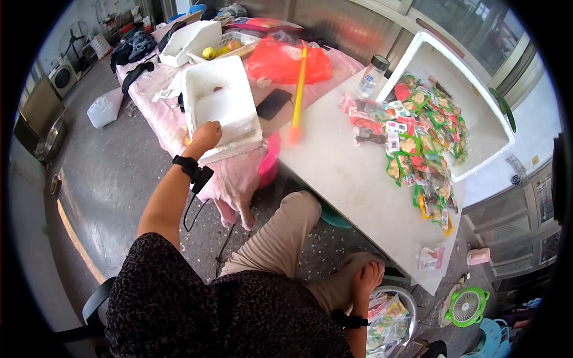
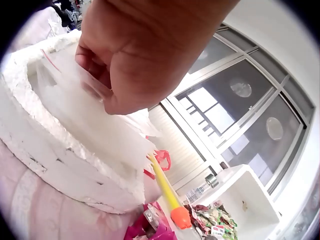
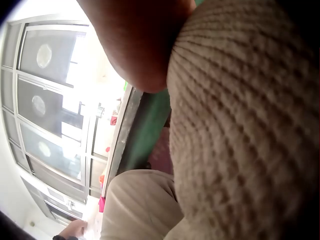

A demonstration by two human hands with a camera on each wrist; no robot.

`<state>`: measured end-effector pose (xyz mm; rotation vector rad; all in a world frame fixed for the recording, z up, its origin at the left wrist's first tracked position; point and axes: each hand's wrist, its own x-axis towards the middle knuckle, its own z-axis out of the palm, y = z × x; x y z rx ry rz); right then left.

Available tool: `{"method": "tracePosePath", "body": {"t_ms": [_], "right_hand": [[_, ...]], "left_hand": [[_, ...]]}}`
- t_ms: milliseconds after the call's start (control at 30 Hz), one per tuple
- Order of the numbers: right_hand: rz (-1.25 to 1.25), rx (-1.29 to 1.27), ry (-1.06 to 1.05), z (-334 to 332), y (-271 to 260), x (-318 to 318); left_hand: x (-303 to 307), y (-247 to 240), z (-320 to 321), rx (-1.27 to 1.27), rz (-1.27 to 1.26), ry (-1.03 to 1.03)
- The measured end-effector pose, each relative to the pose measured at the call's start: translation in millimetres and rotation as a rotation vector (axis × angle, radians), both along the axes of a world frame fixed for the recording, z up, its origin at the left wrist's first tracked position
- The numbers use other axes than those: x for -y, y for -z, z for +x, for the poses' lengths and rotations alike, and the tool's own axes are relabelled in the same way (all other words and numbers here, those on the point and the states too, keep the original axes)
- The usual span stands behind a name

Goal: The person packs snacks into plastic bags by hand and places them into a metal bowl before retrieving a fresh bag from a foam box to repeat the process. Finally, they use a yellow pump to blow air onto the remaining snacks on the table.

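Note:
My left hand (image 1: 206, 136) is over the near edge of a small white foam box (image 1: 190, 98). In the left wrist view its curled fingers and thumb pinch the edge of a clear plastic bag (image 2: 95, 117) with a thin red line along it. The bag spreads down inside the foam box (image 2: 70, 167), whose rim looks chipped. My right hand (image 1: 368, 279) rests on the trouser leg (image 3: 240, 125) over my knee, holding nothing that shows. Part of that hand is out of sight in the right wrist view.
Many small snack packets (image 1: 412, 137) spill from a large tipped foam box (image 1: 492, 134) across the white table (image 1: 340, 161). A bottle (image 1: 373, 76), a yellow stick (image 1: 299, 89) and a phone (image 1: 274, 104) are near. A metal basin (image 1: 410, 307) of packets stands by my right leg.

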<state>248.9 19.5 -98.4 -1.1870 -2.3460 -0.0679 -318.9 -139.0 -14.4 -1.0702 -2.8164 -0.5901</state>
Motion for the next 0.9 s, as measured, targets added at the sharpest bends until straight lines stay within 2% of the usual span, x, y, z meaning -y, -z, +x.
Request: {"method": "tracePosePath", "body": {"t_ms": [133, 233, 467, 533, 567, 667, 800, 900], "right_hand": [[-0.017, 0.001, -0.013, 0.1, 0.1, -1.2], [-0.019, 0.007, -0.023, -1.2, -1.7, -2.3], [-0.041, -0.025, -0.024, -0.4, 2.8, -0.7], [-0.088, -0.052, -0.009, 3.1, -1.0, -2.1], [-0.125, -0.084, -0.01, 2.8, -3.6, -2.7], [-0.243, -0.264, -0.061, -2.2, -16.3, -9.6], [-0.496, -0.524, -0.081, -31.3, -40.9, -21.8], [-0.674, -0.716, -0.181, -66.9, -60.7, -36.1]], "left_hand": [[0.5, -19.4, 10.5, -0.001, 0.067, -0.051], [0.8, -28.4, 13.5, -0.034, 0.132, 0.002], [-24.0, -44.3, 33.6, 0.193, 0.483, 0.084], [-40.0, -67.5, 71.1, 0.293, 0.517, 0.176], [-50.4, -65.3, 82.8, 0.39, 0.544, 0.229], [-80.3, -58.7, 135.9, 0.443, 0.569, 0.462], [-117.0, -39.3, 211.0, 0.521, 0.424, 0.6], [-139.8, -24.0, 254.5, 0.582, 0.384, 0.651]]}}
